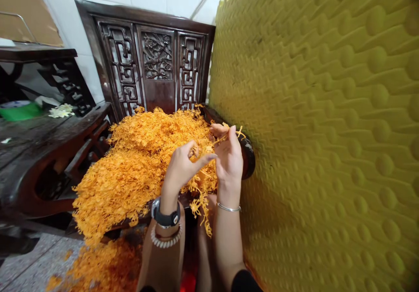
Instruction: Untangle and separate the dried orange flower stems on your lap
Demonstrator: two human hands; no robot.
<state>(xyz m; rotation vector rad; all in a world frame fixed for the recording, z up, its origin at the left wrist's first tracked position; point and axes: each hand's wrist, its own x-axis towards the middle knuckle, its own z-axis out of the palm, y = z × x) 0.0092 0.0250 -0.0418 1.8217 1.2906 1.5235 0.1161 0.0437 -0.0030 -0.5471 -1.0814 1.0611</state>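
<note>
A large heap of orange, branching plastic-looking sprigs (131, 170) lies on a dark wooden bench seat. At its right side, my left hand (181, 165) has its fingers curled around some of these sprigs, its thumb stretched toward the right hand. Thumb and fingertips of my right hand (230, 156) pinch a thin orange sprig (241, 132), whose forked end sticks out past them. Between the hands, a linked strand of orange sprigs (204, 209) dangles over my legs. The fingers partly cover what the left hand grips.
The carved wooden bench back (157, 56) stands against a white tiled wall. A tall yellow foam mat (314, 108) rises close on the right. To the left is a dark wooden table (19, 146) with a green container (21, 111). More orange pieces (101, 266) lie below the bench.
</note>
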